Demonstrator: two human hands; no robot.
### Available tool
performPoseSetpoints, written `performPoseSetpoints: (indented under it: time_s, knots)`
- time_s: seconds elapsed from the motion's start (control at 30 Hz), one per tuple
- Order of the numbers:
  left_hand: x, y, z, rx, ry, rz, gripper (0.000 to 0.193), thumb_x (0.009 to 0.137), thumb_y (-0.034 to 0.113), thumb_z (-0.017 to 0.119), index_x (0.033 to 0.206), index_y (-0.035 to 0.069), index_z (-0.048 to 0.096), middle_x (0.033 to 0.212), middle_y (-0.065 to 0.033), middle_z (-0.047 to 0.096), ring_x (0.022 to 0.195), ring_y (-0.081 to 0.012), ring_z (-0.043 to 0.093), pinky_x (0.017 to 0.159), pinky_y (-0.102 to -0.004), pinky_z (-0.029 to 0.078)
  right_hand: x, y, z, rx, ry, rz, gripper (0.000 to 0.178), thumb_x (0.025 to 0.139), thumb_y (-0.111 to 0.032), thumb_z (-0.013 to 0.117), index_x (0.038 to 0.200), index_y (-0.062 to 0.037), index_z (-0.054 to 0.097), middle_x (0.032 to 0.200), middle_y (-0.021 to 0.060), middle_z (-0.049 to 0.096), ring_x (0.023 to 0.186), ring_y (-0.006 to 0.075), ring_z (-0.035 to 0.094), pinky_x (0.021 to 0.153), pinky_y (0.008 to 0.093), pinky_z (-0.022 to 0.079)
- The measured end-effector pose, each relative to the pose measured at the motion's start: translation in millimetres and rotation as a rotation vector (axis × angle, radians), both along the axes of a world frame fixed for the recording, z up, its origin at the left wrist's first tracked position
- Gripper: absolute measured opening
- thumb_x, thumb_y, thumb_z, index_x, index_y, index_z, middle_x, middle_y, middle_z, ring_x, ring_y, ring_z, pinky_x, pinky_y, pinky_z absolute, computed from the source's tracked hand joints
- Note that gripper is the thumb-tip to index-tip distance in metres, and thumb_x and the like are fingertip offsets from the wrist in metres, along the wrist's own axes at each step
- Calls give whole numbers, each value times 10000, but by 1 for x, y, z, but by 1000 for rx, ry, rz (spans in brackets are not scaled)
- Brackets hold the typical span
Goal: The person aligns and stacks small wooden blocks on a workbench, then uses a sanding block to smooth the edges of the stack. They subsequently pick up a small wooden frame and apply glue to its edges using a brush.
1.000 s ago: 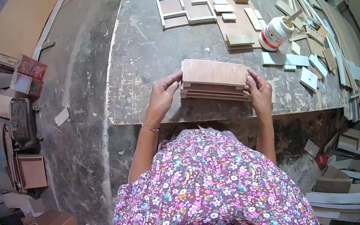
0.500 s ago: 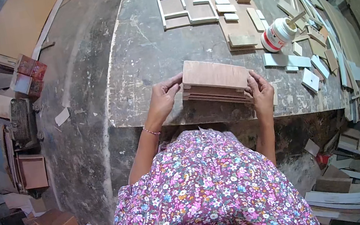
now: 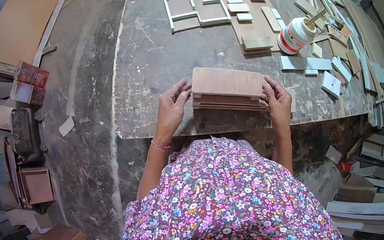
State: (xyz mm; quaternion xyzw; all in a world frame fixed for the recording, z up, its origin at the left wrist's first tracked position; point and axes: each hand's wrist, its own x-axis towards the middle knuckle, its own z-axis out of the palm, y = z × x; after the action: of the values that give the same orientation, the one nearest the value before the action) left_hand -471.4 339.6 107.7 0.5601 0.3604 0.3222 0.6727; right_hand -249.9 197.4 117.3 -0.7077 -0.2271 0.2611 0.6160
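Note:
A stack of thin rectangular wooden panels lies on the near edge of the worktable, directly before me, with thin gaps showing between its layers. Beside its left end is my left hand, fingers stretched and slightly apart, the fingertips just at the edge. At the other end my right hand has its curled fingers and thumb against the panels' right edge. The undersides of the panels are hidden.
Farther back on the worktable lie a white-edged frame and a board with small wooden blocks. An open white glue jar with a stick in it stands to the right, near scattered wood strips. Offcuts litter the floor.
My left hand has eased slightly left, its fingers loosening from the stack's left end. The right hand stays at the right end. The view has shifted a little.

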Motion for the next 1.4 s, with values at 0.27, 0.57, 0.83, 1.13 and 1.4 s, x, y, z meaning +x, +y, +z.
performPoseSetpoints:
  time_s: [0.27,0.57,0.83,1.13,1.4]
  knots:
    - [3,-3,7,23,-23,-1,342,857,4,441,1184,-98,448,1147,-194,532,1036,-221,539,911,-300,420,-1,-1,-3,-8,-14,-2,314,885,-162,527,1129,36,533,907,64,596,709,73,555,601,188,465]
    - [3,-2,8,164,118,-45,310,845,-7,454,1145,-47,523,1098,-128,577,1016,-183,544,890,-300,430,1,-3,-7,41,-12,25,350,895,-211,514,1139,40,527,915,69,618,758,90,571,658,212,472]
    - [5,-8,16,181,115,-36,322,835,-27,435,1145,-65,515,1102,-138,579,1028,-174,536,899,-282,397,1,-4,-13,79,-29,23,347,905,-224,496,1129,37,538,927,60,613,760,81,555,678,212,465]
    - [3,8,2,202,103,42,443,812,61,572,1222,-42,437,1209,-168,502,1123,-233,483,941,-326,384,5,-10,6,-12,-151,188,596,748,-139,677,1260,6,408,1139,160,547,1045,206,533,833,297,454]
    - [6,30,15,283,168,-414,1060,552,180,801,1379,40,153,1383,-150,291,1283,-263,272,1035,-415,267,22,-7,30,-256,-651,504,1048,490,-152,801,1361,-50,229,1149,188,492,1057,301,470,907,367,391]
